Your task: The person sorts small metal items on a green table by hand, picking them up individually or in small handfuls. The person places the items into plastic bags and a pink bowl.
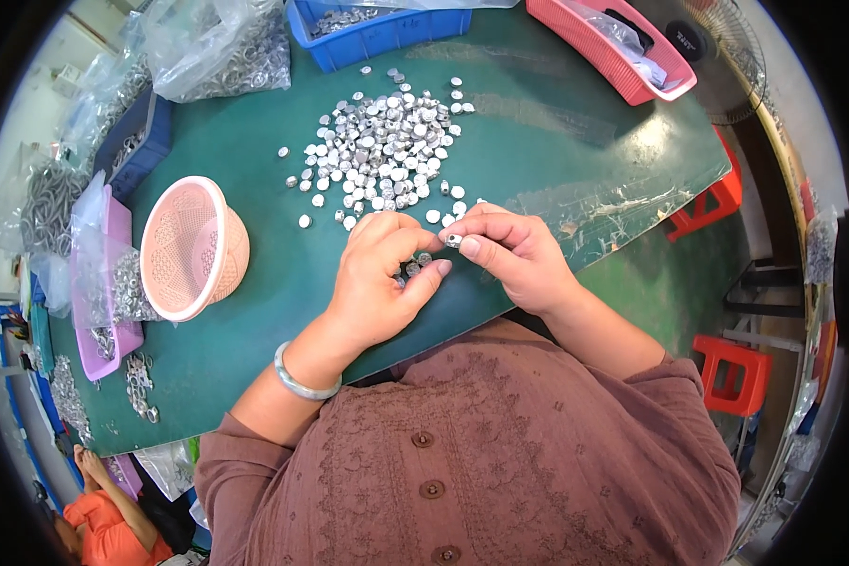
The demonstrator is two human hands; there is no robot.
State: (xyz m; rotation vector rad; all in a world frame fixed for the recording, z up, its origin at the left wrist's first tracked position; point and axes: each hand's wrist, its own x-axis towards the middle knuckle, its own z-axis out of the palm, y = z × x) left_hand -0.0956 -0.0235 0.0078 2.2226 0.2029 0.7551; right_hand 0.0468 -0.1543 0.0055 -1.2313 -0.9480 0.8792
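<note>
Between the thumb and index finger of my right hand is a small round silver metal piece with a dark hole in its side. My left hand, with a pale bangle on its wrist, is curled beside it, index fingertip close to that piece. Several more small metal pieces show between the left thumb and fingers, partly hidden by the hand. Just beyond both hands a loose pile of similar silver pieces spreads over the green table.
A pink woven basket stands left of my hands. Blue bins, a purple tray and clear bags of metal parts line the far and left sides. A pink tray sits far right. Red stools and another person are beyond the table.
</note>
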